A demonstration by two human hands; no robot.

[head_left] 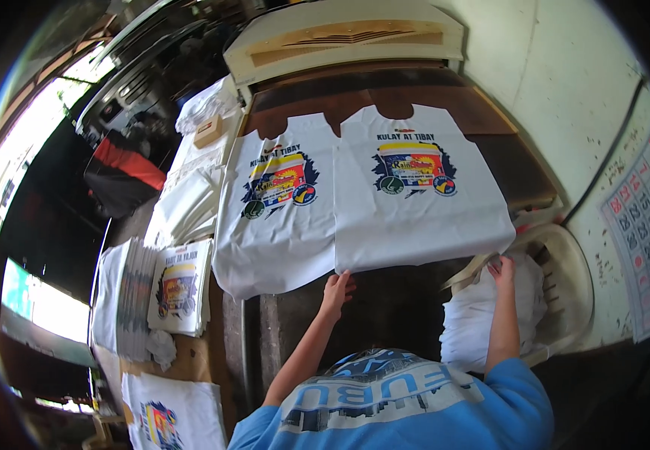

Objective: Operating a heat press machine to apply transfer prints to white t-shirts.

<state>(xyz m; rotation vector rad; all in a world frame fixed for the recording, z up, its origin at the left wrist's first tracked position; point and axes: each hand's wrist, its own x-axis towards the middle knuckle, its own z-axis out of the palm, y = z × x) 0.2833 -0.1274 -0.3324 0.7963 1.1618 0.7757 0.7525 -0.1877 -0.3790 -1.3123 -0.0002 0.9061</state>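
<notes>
My left hand (336,292) pinches the lower left corner of a white sleeveless shirt panel (426,229) with a colourful print. At the same panel's lower right corner, the fingers of my right hand (501,271) are closed on the hem. The panel stretches away from me, its neck end lying on the brown belt (280,101) of a machine. Touching its left edge is a second white printed shirt panel (272,244), slightly wrinkled, with its near hem hanging down. No hand touches that one.
The beige machine hood (347,49) stands across the far end of the belt. Folded white shirts (122,300) and a printed stack (182,289) lie at left, below a small box (207,131). At right, a plastic chair (580,277) holds white cloth (482,315) near the wall.
</notes>
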